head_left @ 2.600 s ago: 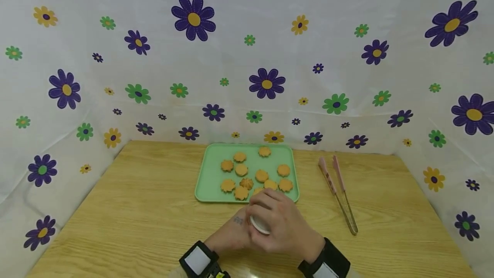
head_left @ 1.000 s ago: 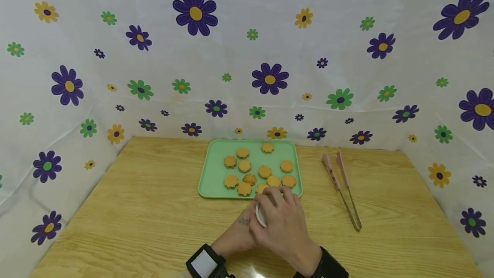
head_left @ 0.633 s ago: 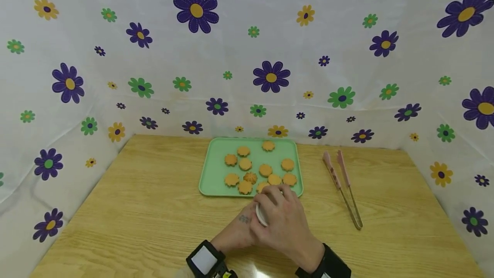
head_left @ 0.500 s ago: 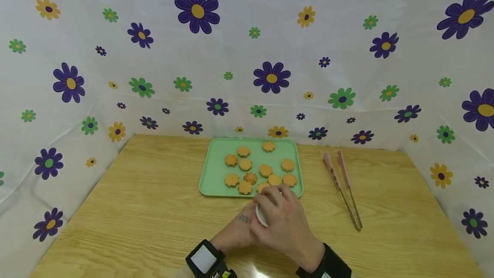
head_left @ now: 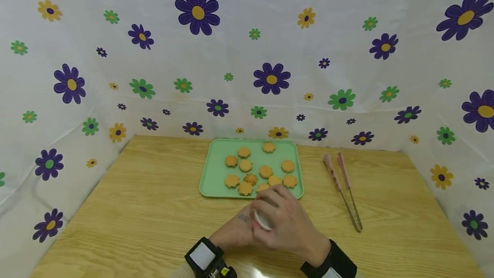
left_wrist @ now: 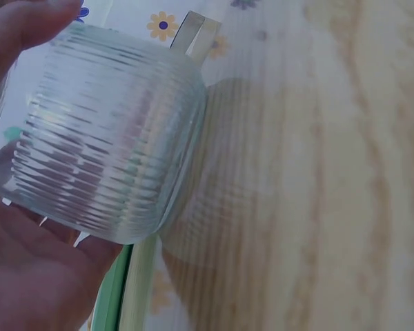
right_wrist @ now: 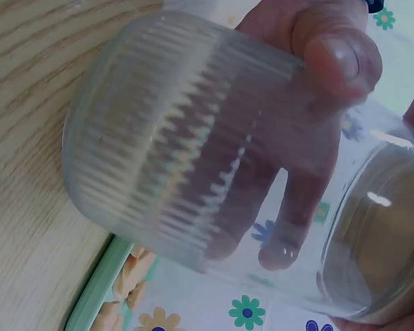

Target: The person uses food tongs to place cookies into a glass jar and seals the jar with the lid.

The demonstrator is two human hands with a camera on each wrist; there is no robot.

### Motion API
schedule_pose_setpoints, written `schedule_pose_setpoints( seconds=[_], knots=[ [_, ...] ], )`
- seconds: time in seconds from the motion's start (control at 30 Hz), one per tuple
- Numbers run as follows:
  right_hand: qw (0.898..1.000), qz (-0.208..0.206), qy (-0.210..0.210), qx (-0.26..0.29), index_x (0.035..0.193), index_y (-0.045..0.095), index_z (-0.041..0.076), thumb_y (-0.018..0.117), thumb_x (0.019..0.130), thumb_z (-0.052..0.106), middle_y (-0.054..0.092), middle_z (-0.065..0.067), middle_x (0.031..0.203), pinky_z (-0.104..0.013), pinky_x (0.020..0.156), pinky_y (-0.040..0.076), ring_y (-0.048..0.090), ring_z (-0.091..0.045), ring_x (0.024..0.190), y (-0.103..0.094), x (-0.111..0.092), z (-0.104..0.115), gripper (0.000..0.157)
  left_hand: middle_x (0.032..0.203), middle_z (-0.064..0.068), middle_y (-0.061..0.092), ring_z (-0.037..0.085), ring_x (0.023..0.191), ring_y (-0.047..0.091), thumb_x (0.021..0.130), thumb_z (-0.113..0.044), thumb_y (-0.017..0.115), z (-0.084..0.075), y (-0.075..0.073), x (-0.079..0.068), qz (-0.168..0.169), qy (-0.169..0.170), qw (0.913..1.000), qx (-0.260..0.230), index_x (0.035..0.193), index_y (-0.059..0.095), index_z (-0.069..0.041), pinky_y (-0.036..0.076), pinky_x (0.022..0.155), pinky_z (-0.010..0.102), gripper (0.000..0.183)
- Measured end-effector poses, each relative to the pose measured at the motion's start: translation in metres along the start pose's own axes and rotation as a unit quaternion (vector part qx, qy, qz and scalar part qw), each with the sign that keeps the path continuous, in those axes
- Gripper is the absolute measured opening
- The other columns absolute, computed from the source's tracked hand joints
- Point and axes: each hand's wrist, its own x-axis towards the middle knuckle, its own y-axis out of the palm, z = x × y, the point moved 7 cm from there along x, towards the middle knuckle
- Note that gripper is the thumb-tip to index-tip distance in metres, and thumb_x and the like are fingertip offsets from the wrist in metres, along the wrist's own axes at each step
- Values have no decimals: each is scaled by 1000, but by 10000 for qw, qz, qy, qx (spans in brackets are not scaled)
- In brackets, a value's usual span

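Observation:
A clear ribbed glass jar [left_wrist: 117,138] is held between my two hands above the table. My left hand [head_left: 236,230] grips its body; in the right wrist view that hand's fingers show through and around the glass. My right hand [head_left: 284,222] covers the jar's upper end from above, fingers curled round its lid [right_wrist: 393,234]. The lid looks brownish in the right wrist view, and only its pale edge shows between my hands in the head view. Whether the jar's base touches the table I cannot tell.
Beyond my hands lies a green tray [head_left: 212,175] with several scalloped cookies [head_left: 245,188]. Pink-tipped metal tongs [head_left: 343,192] lie to its right on the wooden table [head_left: 146,209]. A flower-patterned white curtain [head_left: 231,46] encloses the back and sides.
My right hand has turned slightly on the lid over the last half second, its wrist swinging a little right. My left hand stays round the jar. The head view has shifted slightly.

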Motion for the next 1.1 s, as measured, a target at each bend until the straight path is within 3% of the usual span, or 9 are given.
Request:
schedule_pose_setpoints(
  seconds=[0.2,0.43,0.7,0.93,1.1],
  knots=[
    [9995,133,-250,122,89,71,23,71,72,27,65,5,96,-34,75,52,53,-13,93,1,0,3,17,148,7,36,17,125,44,77,-3,79,-6,0,-2,295,-81,9974,-646,154,14,-12,45,102,35,102],
    [9953,177,-783,544,92,70,20,75,71,26,64,4,99,-34,76,52,53,-15,96,-2,2,6,23,145,4,37,16,123,44,76,-12,82,2,-1,-3,408,-60,9975,-579,153,16,-17,45,102,35,102],
    [9868,178,-912,1329,98,70,18,75,70,19,63,2,104,-33,74,53,53,-15,97,-4,-1,2,28,135,1,46,18,118,49,75,-12,82,9,4,-5,641,-233,9841,-1637,147,27,-25,47,99,35,92],
    [9763,-248,-692,2035,99,69,11,72,71,7,63,-6,101,-32,68,54,54,-18,92,-19,4,4,29,134,0,49,18,117,50,71,-10,85,10,5,-5,627,-323,9836,-1662,145,32,-27,47,99,36,93],
    [9535,-924,-399,2840,95,64,-1,64,67,-7,62,-18,94,-33,58,54,58,-23,82,-39,9,2,29,139,-4,45,15,123,46,65,-11,88,15,2,-5,473,-656,9859,-1465,147,26,-33,39,105,37,105]
  ],
)
